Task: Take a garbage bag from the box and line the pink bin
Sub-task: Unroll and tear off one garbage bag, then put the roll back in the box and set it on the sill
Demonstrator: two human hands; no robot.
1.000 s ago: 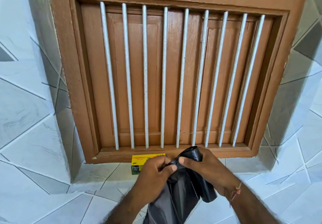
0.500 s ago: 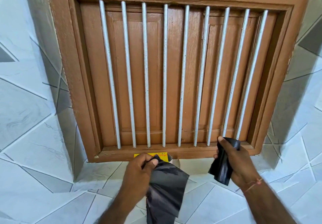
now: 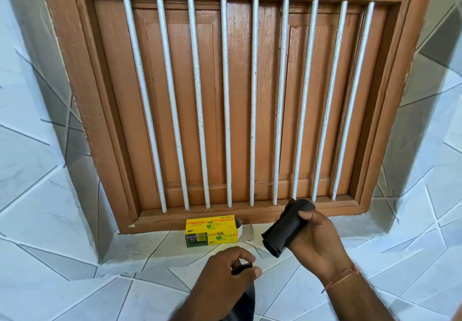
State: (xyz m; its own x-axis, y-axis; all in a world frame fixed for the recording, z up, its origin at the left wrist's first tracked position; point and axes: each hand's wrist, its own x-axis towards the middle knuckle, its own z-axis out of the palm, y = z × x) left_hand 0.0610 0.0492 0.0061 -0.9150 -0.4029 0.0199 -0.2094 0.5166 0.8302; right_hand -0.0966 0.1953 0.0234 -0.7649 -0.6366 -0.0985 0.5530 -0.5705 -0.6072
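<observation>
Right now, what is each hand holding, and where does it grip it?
The right hand holds a black roll of garbage bags, wrapped around its middle. The left hand pinches the top edge of a separate black bag hanging below it.

Right hand point(image 3: 315, 242) grips bag roll point(image 3: 285, 230); left hand point(image 3: 225, 270) pinches a garbage bag point(image 3: 243, 303) near the box point(image 3: 212, 230).

Bright, even daylight; soft shadows in wall recess corners; sharp focus; wide-angle bending at edges
</observation>
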